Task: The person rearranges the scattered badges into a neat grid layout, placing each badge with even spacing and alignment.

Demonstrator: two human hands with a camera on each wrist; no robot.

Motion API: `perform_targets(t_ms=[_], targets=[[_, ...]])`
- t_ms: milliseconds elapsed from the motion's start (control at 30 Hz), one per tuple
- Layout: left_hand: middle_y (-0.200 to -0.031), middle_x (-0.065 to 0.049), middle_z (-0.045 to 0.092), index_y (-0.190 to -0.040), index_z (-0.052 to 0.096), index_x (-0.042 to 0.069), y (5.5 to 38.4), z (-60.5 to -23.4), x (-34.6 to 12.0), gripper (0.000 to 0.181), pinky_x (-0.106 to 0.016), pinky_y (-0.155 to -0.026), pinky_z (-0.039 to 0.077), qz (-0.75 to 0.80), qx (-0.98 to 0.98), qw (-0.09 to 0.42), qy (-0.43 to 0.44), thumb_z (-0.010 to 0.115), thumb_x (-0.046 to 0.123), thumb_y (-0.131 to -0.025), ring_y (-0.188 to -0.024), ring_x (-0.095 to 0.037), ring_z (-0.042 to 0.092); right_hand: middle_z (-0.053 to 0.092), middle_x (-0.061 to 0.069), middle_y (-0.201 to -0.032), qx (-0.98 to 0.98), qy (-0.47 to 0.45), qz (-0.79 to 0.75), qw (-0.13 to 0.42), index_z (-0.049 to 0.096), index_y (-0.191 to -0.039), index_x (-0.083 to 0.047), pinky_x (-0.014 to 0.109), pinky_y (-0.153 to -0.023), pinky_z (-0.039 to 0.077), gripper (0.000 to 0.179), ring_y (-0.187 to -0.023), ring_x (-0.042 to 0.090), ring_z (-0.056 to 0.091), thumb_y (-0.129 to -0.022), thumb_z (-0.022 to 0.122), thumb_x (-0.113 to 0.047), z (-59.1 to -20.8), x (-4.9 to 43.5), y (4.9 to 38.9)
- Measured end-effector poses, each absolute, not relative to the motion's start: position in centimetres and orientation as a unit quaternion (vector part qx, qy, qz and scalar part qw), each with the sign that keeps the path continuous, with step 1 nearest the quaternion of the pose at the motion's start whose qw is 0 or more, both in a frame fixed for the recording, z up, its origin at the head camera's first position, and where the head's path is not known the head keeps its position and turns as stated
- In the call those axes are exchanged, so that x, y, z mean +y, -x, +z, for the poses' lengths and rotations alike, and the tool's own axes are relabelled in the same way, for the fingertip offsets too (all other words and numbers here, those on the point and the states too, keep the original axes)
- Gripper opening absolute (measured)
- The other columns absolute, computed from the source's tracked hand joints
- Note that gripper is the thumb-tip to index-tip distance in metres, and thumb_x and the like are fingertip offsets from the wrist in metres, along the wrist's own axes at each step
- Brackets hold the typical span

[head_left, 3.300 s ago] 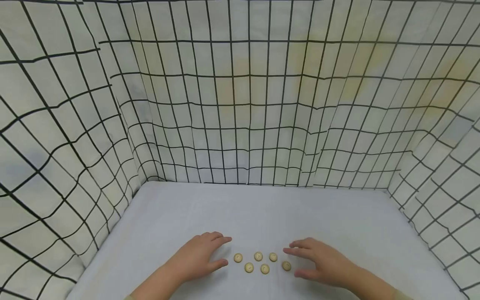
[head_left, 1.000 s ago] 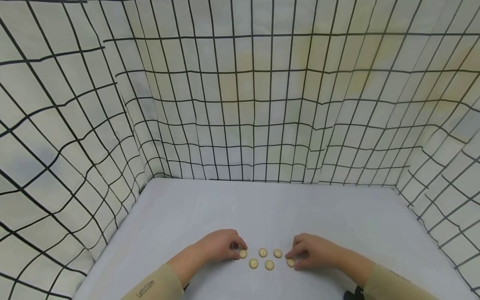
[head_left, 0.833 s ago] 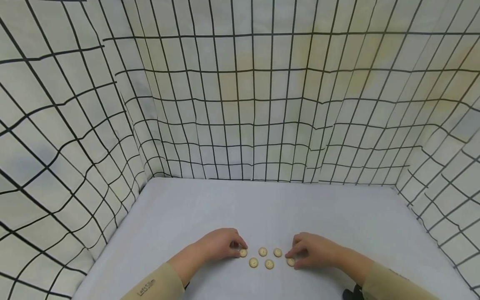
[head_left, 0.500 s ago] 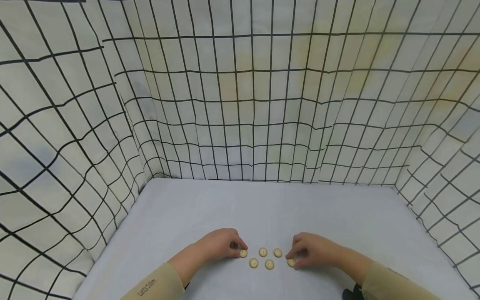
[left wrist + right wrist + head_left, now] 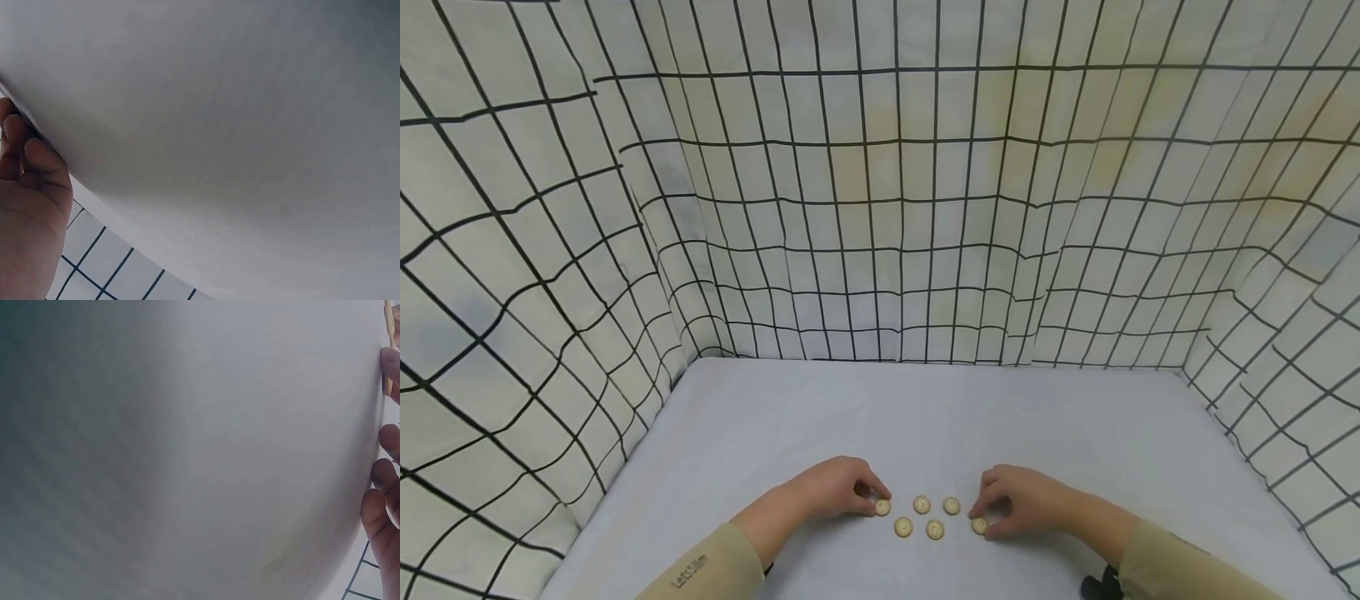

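On the white table lie several round, cream-coloured wooden buttons with raised rims. My left hand [image 5: 831,486] pinches the leftmost button [image 5: 882,507] between thumb and index finger. At the other end of the group, my right hand [image 5: 1026,498] pinches the rightmost button [image 5: 979,525] by its edges. Between the hands are an upper-row button [image 5: 921,504] and a lower-row button [image 5: 935,529], among others. The right wrist view catches a button [image 5: 389,322] edge-on beside the fingertips. In the left wrist view the curled left hand [image 5: 31,219] shows, its button hidden.
The white tabletop [image 5: 925,417] stretches behind and around the buttons. White walls with a black grid [image 5: 955,225] enclose the table at the back and both sides. A small black object [image 5: 1101,586] shows beneath the right sleeve [image 5: 1180,567].
Both hands, spread and apart from the buttons earlier, have moved in and now pinch the two outermost ones. Over the last second the hands and buttons have stayed nearly still.
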State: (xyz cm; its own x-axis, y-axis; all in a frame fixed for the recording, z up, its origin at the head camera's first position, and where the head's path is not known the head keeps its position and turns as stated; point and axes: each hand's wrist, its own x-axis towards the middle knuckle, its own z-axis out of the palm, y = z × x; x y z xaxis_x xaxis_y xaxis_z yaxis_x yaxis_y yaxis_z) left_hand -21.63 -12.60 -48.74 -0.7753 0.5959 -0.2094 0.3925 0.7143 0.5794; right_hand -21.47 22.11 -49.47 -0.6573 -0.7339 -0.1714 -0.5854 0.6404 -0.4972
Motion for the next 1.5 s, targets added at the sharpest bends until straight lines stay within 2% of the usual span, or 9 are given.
perform_targets(t_ms=[567, 933, 1200, 1500], targets=[[-0.083, 0.015, 0.056, -0.105, 0.079, 0.028, 21.9, -48.9, -12.8, 0.022, -0.025, -0.072, 0.044, 0.270, 0.901, 0.205, -0.269, 0.080, 0.022, -0.084, -0.077, -0.003, 0.050, 0.056, -0.023, -0.094, 0.889, 0.361, -0.222, 0.176, 0.076, -0.102, -0.036, 0.027, -0.080, 0.046, 0.022, -0.086, -0.001, 0.050, -0.081, 0.080, -0.042, -49.5, 22.1, 21.4], [-0.082, 0.013, 0.056, -0.104, 0.079, 0.027, 22.1, -48.9, -12.9, 0.021, -0.024, -0.072, 0.043, 0.279, 0.898, 0.210, -0.269, 0.081, 0.021, -0.083, -0.076, -0.003, 0.050, 0.057, -0.023, -0.092, 0.891, 0.355, -0.222, 0.173, 0.074, -0.101, -0.038, 0.027, -0.079, 0.046, 0.021, -0.085, 0.000, 0.050, -0.081, 0.079, -0.044, -49.5, 22.1, 22.0], [-0.082, 0.012, 0.056, -0.103, 0.079, 0.027, 21.9, -48.8, -13.0, 0.021, -0.025, -0.072, 0.043, 0.281, 0.900, 0.213, -0.258, 0.081, 0.021, -0.083, -0.076, -0.004, 0.050, 0.057, -0.021, -0.090, 0.892, 0.348, -0.237, 0.165, 0.074, -0.101, -0.036, 0.026, -0.077, 0.046, 0.023, -0.084, 0.000, 0.051, -0.080, 0.080, -0.041, -49.3, 21.8, 22.5], [-0.084, 0.013, 0.057, -0.103, 0.079, 0.029, 22.0, -48.9, -13.1, 0.020, -0.026, -0.073, 0.043, 0.284, 0.898, 0.216, -0.259, 0.081, 0.023, -0.083, -0.078, -0.004, 0.051, 0.057, -0.020, -0.088, 0.899, 0.345, -0.235, 0.134, 0.075, -0.102, -0.032, 0.027, -0.076, 0.047, 0.023, -0.083, 0.001, 0.052, -0.079, 0.082, -0.033, -48.9, 21.4, 23.5]])
